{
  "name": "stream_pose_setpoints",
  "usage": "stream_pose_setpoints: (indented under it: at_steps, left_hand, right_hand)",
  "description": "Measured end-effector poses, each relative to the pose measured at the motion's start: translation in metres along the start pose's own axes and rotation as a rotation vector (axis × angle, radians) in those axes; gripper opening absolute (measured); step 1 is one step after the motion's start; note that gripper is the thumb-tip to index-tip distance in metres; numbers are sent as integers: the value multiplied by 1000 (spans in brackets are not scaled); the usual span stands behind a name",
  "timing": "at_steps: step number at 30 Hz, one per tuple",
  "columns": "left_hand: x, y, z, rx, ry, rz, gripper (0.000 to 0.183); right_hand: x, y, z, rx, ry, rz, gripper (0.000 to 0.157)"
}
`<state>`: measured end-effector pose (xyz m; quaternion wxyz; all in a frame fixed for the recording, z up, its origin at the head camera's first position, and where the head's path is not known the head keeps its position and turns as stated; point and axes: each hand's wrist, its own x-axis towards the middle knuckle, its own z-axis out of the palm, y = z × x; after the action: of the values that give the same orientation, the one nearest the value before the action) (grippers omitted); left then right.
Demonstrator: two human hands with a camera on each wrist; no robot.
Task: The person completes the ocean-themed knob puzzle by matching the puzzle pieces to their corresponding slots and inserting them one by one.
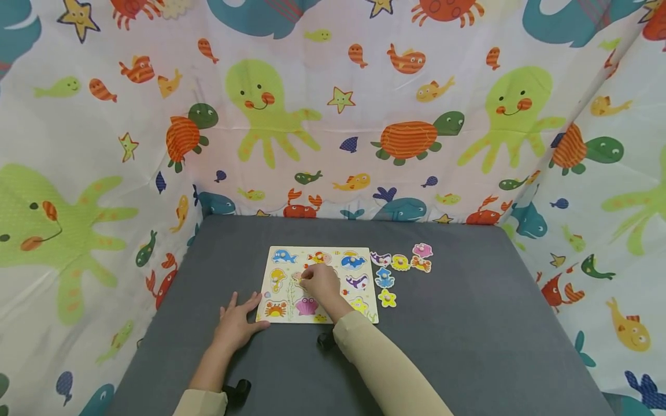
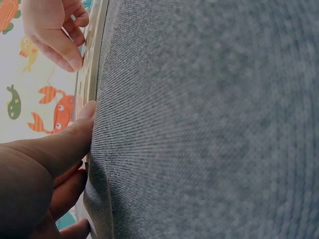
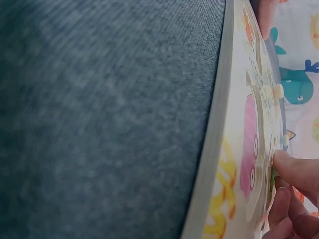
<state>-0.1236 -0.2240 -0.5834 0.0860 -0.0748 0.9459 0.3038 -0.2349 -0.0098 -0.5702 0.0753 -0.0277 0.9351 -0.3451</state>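
A pale wooden puzzle board [image 1: 333, 253] with sea-animal pictures lies on the grey table. Over its middle, my right hand [image 1: 322, 284] pinches a small puzzle piece [image 1: 297, 277] between thumb and fingertips; the fingers cover most of it. A bit of green shows beneath the right fingertips [image 3: 281, 167] in the right wrist view, close to the board's surface. My left hand [image 1: 236, 325] rests at the board's lower left corner, fingers spread, with the thumb [image 2: 75, 137] touching its edge. Nearby on the board are a pink shell picture [image 1: 307, 306] and an orange crab picture [image 1: 276, 308].
Several loose pieces lie right of the board, among them a blue octopus [image 1: 384, 278], a yellow star [image 1: 387, 298], a pink shell piece [image 1: 422, 250] and an orange crab piece [image 1: 421, 264]. A sea-animal curtain [image 1: 322, 138] encloses the table's back and sides.
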Motion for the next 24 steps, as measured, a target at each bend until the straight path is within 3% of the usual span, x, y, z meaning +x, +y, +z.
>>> stream_pose_setpoints:
  at_steps: [11,16,24]
  left_hand:
    - [-1,8,2,-11,-8,19,89]
    - [-2,8,1,-4,-14,23,88]
    - [-4,5,-2,-2,-14,32,88]
  right_hand:
    - [1,6,-9,-24,-76,-16,14]
    - [-2,6,-14,14,-60,-32,24]
    - [-9,7,-35,119,-19,-81,25]
